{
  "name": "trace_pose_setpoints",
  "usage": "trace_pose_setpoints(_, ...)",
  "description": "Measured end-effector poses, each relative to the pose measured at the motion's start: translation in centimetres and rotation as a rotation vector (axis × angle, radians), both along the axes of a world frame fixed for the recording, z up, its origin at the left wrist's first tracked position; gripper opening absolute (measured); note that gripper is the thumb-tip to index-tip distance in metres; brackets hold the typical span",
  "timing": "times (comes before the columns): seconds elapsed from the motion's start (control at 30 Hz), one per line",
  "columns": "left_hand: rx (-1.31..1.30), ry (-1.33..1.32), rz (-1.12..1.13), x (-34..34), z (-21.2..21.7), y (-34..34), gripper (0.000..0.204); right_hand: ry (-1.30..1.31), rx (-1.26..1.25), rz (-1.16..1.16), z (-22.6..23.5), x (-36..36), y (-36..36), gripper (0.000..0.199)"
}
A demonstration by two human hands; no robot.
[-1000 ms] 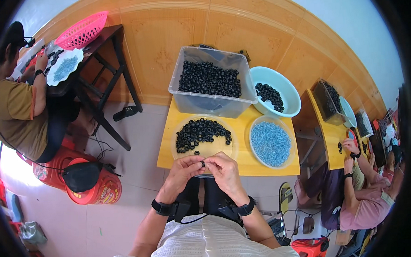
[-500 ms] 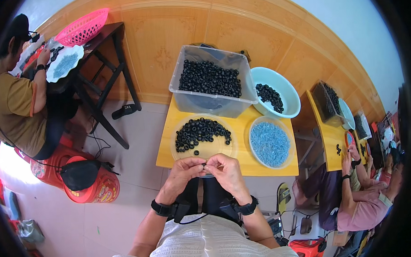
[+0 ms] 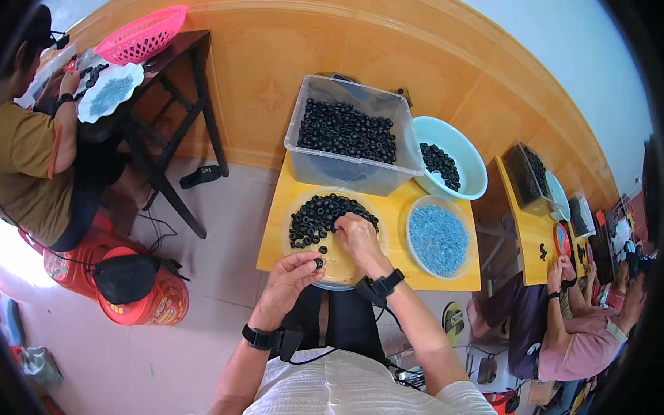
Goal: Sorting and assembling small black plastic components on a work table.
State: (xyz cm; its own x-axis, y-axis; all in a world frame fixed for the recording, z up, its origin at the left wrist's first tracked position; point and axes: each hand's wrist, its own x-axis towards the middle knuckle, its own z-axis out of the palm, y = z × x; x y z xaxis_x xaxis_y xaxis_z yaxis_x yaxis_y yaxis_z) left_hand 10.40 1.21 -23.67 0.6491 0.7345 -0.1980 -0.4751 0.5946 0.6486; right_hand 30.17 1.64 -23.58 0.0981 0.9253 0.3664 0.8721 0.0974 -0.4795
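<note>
Left hand (image 3: 287,284): fingers pinching a ring (image 3: 319,263)
Right hand (image 3: 359,240): at pile (image 3: 319,217); can't tell fingers' state
Tray (image 3: 340,267): placed close, likely for reach

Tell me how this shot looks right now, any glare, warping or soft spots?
Head view: glare whites out the floor at far left; head view: the wood-panelled wall bows along the fisheye rim; head view: left hand and right hand are well lit, but blue pieces blur together.
</note>
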Motion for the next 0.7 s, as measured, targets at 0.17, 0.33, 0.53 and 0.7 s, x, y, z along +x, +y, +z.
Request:
trace_pose_setpoints(0.17,-0.003,-0.032,0.034,-0.67,-0.43,0.19,0.019,-0.165,-0.032,0.043,-0.77,0.09,0.99,0.009)
trace_pose_setpoints(0.33,0.000,-0.055,0.041,-0.69,-0.43,0.41,0.019,-0.133,-0.072,0.043,-0.36,0.01,0.84,0.014)
trace_pose_setpoints(0.53,-0.005,-0.045,0.036,-0.57,-0.26,0.28,0.020,-0.025,-0.147,-0.063,-0.74,0.60,0.52,0.017)
trace_pose_setpoints(0.7,-0.001,-0.041,0.035,-0.44,-0.30,0.29,0.019,-0.089,-0.195,-0.046,-0.37,0.51,0.47,0.020)
